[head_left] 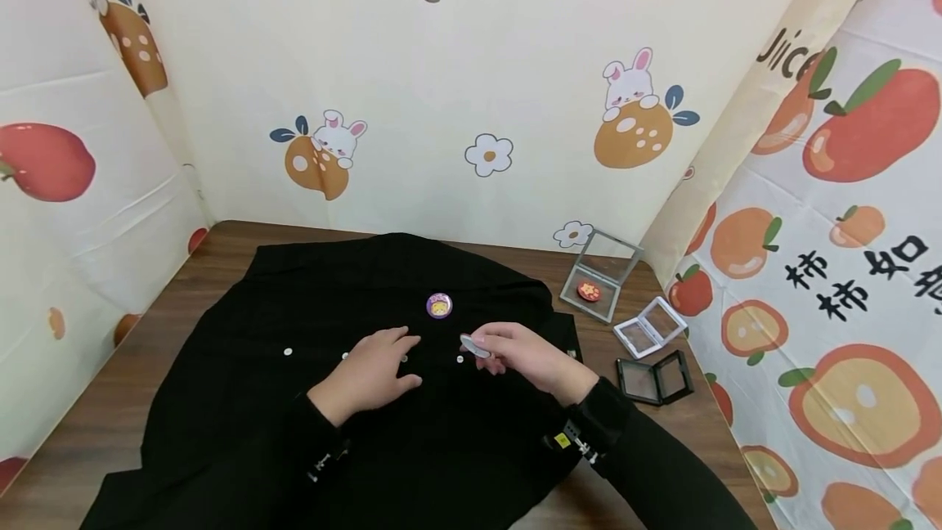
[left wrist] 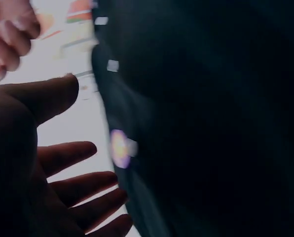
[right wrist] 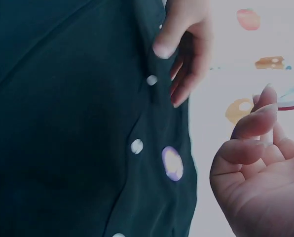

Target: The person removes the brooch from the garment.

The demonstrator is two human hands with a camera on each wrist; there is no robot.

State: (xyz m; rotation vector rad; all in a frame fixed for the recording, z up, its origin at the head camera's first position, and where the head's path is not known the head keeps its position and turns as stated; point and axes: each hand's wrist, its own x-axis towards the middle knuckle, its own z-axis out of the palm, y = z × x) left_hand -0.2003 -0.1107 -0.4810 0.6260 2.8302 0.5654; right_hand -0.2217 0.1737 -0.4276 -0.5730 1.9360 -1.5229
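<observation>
Pinches a pale round disc in the right grip, just right of centre in the head view, with thumb and curled fingers drawn in narrow on it. Holds the disc above the black garment, near a white button. Holds it tilted, almost edge-on to the camera, with its long axis slanting from upper left to lower right. Shows, at the right edge of the right wrist view, the same disc as a bluish-white surface with a red rim along the lower side, apart from the garment and cut off by the frame.

Has the left grip wide, left of centre in the lower half of the head view, with fingers pointing right and thumb set well apart, lower in the frame. Hides part of the button row; hard to judge touching the garment from hovering over it.

Spread over the bench, the black garment, with its button row running left to right. On it, just above the row near centre, a purple-rimmed badge. Towards the right, three cases with lids raised: grey uppermost, holding a red badge, then white, then black.
</observation>
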